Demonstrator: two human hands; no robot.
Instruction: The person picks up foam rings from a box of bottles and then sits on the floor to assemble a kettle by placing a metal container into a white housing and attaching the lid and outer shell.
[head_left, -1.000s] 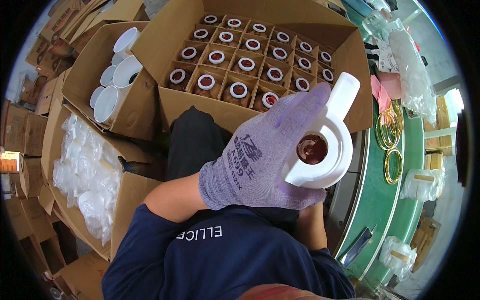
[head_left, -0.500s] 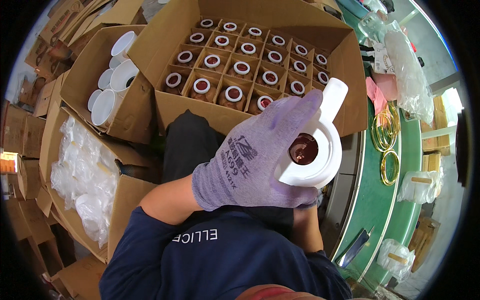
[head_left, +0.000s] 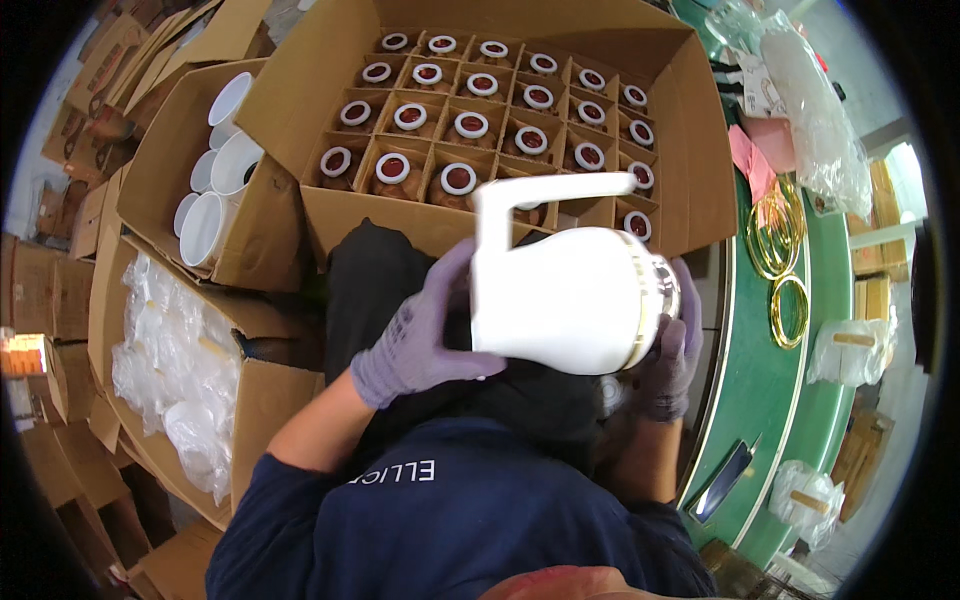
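Observation:
A white jug (head_left: 560,300) with a long angular handle lies sideways in the air above my lap, held between my two gloved hands. My left hand (head_left: 430,335), in a grey-purple glove, cups the wide base end with its thumb and fingers apart around it. At the other end my right hand (head_left: 675,365), gloved alike, wraps round the shiny metal neck beside a gold band. The right fingers are partly hidden behind the jug. Beyond the jug stands a divided carton (head_left: 400,212) of round brown vessels (head_left: 458,180) topped with white rings.
On the left, one carton (head_left: 262,205) contains white plastic housings (head_left: 203,228), and another (head_left: 262,420) holds clear plastic bags (head_left: 170,350). A green bench (head_left: 745,400) on the right carries gold rings (head_left: 788,312), a dark flat tool (head_left: 722,482) and plastic wrap (head_left: 815,110).
The jug has turned from its open end facing up to lying sideways, neck to the right. My left hand has shifted left to its base; my right hand now shows at the neck.

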